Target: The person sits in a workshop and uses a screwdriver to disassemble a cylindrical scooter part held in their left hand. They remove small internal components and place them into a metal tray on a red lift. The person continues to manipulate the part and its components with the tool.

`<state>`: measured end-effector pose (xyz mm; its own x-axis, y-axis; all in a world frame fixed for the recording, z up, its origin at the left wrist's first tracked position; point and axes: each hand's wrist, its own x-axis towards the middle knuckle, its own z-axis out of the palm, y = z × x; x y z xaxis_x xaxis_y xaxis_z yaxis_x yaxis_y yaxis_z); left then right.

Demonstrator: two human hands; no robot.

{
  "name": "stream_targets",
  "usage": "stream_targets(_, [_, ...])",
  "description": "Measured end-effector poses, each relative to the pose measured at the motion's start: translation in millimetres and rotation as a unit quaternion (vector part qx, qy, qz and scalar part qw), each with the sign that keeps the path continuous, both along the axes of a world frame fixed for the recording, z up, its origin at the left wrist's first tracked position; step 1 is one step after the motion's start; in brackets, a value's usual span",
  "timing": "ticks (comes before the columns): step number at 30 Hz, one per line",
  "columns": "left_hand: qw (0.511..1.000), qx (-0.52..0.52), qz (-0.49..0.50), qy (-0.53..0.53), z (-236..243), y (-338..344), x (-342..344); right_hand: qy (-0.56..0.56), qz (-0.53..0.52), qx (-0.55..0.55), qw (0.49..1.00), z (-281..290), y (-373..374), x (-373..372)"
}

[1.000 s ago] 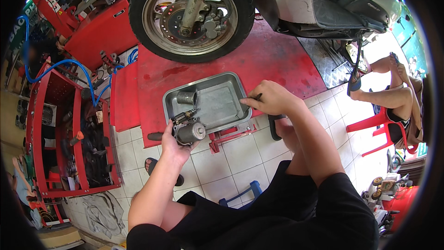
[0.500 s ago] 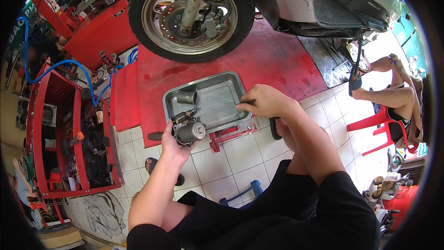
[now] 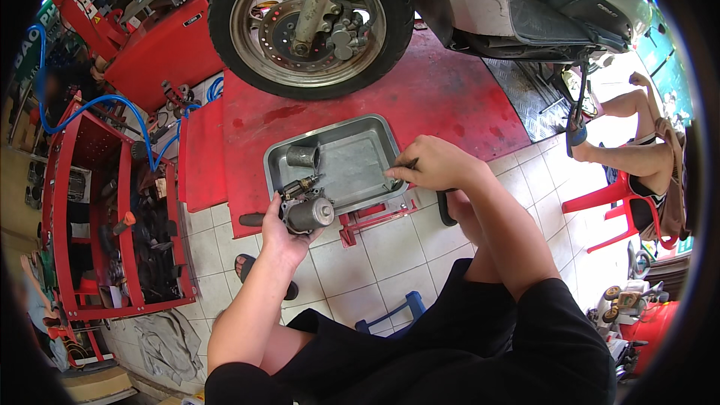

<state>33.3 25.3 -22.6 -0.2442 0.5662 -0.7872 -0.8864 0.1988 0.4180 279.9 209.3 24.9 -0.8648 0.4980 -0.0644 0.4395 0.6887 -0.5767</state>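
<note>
Metal tray: The metal tray rests on a red tabletop, toward 6 o'clock from a motorbike's front wheel.
Left grip: At the tray's 7 o'clock, the left hand cradles a grey cylindrical part by the rim, thumb raised and fingers curled around its underside, partly out of sight.
Right pinch: At the tray's 3 o'clock, the right hand closes thumb and fingers on a small dark piece, mostly hidden by the grip.
Inside: A grey metal sleeve lies at the tray's 10 o'clock.
By the thumb: A smaller part with a brassy section shows at 8 o'clock; whether the left fingers touch it cannot be told.
Handle: A dark handle juts toward 9 o'clock beside the left hand.
Bystander: At the scene's 3 o'clock, another person sits on a red chair.
</note>
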Motion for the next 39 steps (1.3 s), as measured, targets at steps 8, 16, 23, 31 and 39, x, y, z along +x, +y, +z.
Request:
stream_targets(8, [1.000, 0.003, -0.007, 0.003, -3.3, -1.2, -1.4, 0.020, -0.001, -0.002, 1.000, 11.0, 3.6, 3.8])
stream_targets(16, [1.000, 0.004, -0.007, 0.002, -1.7, -1.3, -1.2, 0.021, 0.004, -0.030, 0.999, 6.9, 1.5, 0.6])
stream_targets(23, [1.000, 0.006, -0.009, -0.002, -3.9, -1.6, -1.7, 0.019, 0.024, -0.027, 0.999, 0.0, 0.0, -0.8])
stream_targets(31, [1.000, -0.007, -0.006, 0.012, 5.4, 1.0, 4.7, 0.017, 0.027, 0.010, 0.999, 5.1, -2.4, -0.1])
stream_targets(39, [1.000, 0.001, -0.004, 0.007, 1.9, 0.0, 3.0, -0.003, 0.006, 0.029, 1.000, 6.5, -1.6, 1.5])
